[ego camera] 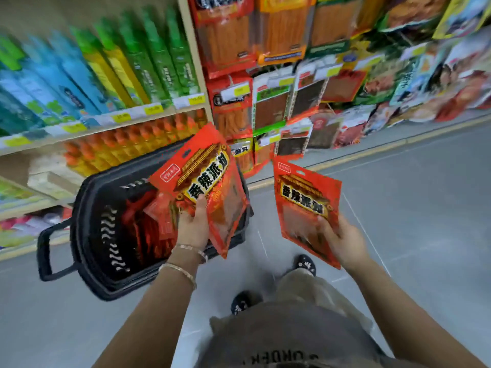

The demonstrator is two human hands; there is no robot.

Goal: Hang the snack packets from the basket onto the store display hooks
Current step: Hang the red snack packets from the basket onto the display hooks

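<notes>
We reach both bare arms forward: the left hand (192, 224) grips the left packet (207, 179), the right hand (342, 240) the right packet (303, 197).

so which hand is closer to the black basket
Left. The left hand, gripping a red packet, is right above the near-right rim of the basket, overlapping it in view. The right hand holds a second red packet off to its right, over the grey floor.
</notes>
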